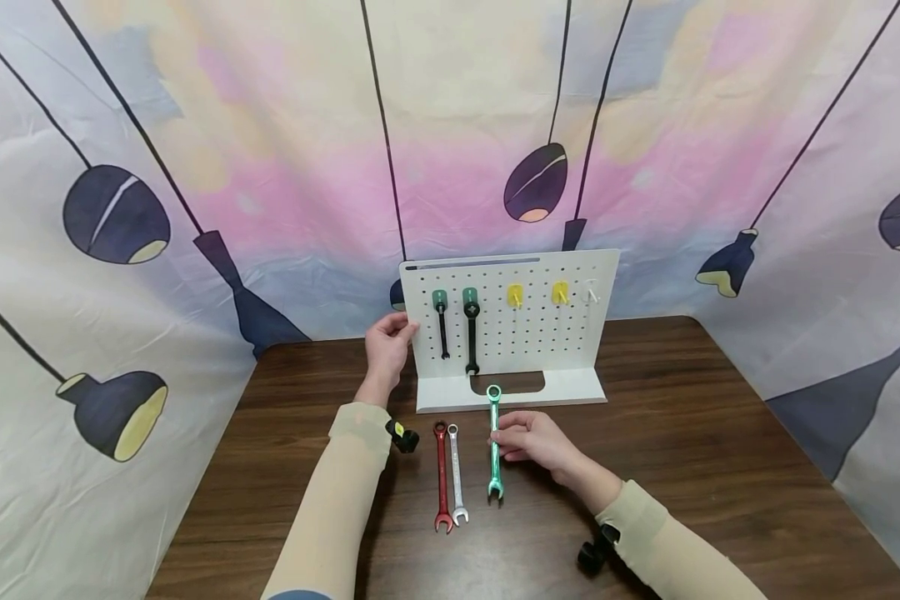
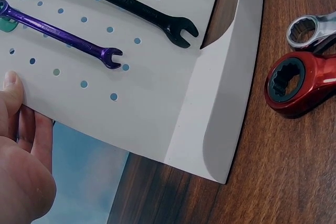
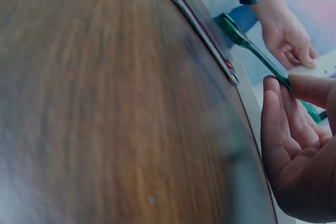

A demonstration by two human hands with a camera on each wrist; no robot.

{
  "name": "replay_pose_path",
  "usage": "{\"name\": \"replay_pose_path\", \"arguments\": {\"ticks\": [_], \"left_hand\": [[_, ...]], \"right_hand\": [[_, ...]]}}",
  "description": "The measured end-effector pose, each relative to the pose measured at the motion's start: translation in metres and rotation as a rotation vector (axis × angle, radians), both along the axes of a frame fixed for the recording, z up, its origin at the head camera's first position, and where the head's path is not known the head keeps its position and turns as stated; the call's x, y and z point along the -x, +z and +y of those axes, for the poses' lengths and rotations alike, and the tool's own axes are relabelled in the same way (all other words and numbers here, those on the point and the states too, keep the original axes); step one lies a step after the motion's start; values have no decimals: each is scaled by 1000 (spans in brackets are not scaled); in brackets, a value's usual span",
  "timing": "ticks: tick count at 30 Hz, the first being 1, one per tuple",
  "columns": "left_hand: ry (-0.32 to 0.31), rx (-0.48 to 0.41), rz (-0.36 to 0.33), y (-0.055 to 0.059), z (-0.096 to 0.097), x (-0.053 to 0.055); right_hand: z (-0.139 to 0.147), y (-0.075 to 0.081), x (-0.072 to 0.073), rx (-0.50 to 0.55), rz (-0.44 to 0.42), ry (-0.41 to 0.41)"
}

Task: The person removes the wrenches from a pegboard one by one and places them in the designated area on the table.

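Note:
My right hand (image 1: 536,442) pinches a green combination wrench (image 1: 494,450) between thumb and fingers, raised off the table with its ring end toward the board. In the right wrist view the green wrench (image 3: 262,59) crosses the fingertips. My left hand (image 1: 387,346) pinches the left edge of a white pegboard (image 1: 506,333), its thumb on the front and fingers behind. A small purple wrench (image 2: 63,34) and a larger black wrench (image 2: 126,1) hang from green hooks on the board. On the table, a red wrench (image 1: 442,479) and a silver wrench (image 1: 457,479) lie side by side.
Two yellow hooks (image 1: 515,295) and a clear hook (image 1: 590,291) sit on the board's right half, bearing nothing. The board stands near the back of a dark wooden table (image 1: 682,450). Behind it hangs a cloth printed with lamps (image 1: 450,125).

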State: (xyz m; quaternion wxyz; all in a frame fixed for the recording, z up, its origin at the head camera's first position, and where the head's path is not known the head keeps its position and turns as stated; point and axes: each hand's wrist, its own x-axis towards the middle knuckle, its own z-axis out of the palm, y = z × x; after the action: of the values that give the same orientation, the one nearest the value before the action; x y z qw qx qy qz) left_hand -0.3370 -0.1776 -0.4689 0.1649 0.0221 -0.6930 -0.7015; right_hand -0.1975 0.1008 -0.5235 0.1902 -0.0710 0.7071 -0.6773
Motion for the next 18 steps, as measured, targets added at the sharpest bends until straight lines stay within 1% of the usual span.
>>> {"name": "replay_pose_path", "arguments": {"ticks": [7, 18], "left_hand": [[5, 2, 1, 0, -1, 0], [3, 4, 4, -1, -1, 1]], "right_hand": [[-11, 0, -6, -5, -6, 60], [-16, -2, -9, -25, -17, 96]]}}
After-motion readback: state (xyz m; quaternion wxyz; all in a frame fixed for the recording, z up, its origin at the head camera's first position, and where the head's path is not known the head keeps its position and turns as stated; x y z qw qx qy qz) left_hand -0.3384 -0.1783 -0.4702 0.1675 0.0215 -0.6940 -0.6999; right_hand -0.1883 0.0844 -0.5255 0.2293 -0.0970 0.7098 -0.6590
